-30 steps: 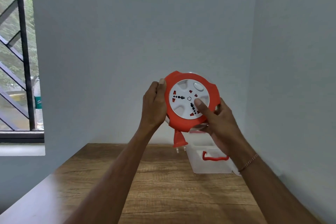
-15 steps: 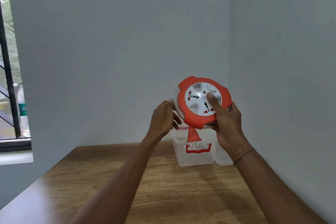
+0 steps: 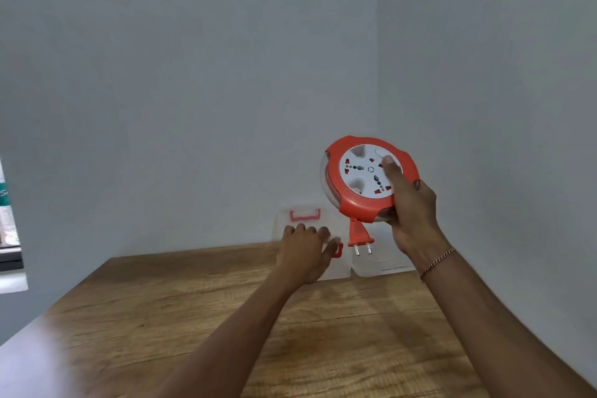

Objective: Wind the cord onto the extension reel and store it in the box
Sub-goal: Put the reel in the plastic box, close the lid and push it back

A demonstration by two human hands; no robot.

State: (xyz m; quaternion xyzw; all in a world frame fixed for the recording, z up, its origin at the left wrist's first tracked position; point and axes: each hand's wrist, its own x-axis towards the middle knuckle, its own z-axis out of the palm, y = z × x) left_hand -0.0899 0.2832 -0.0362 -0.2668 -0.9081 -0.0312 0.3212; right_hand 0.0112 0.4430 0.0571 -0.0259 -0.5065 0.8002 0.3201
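1. At the far left edge of the frame a strip of window [image 3: 8, 220] shows, well away from the work and no hindrance.

2. Low in the frame lies the wooden worktop [image 3: 226, 317], running back to the corner of the two walls.

3. My left hand [image 3: 303, 252] reaches forward at centre frame, its fingers [image 3: 302, 229] spread loosely and gripping nothing. They sit at the front of the clear plastic box [image 3: 381, 258], beside its red latch [image 3: 337, 250]; I cannot tell whether they touch it.

4. Behind that hand the box's lid [image 3: 303, 220] appears to stand raised against the back wall, red handle [image 3: 304, 215] uppermost, so the box looks open.

5. The red plug [image 3: 360, 236] hangs straight down from the reel, pins lowest, just above the box. No loose cord trails, so I judge the winding finished.

6. Right of centre, my right hand [image 3: 413, 207] holds the orange extension reel [image 3: 368, 178] in the air, thumb pressed on its white socket face, other fingers wrapped behind the rim. The disc's face tilts up and towards me.

7. What matters next: the box lies below and slightly left of the reel, nearer my free left hand. I judge the reel should go down flat, and the dangling plug could catch the box's wall first.
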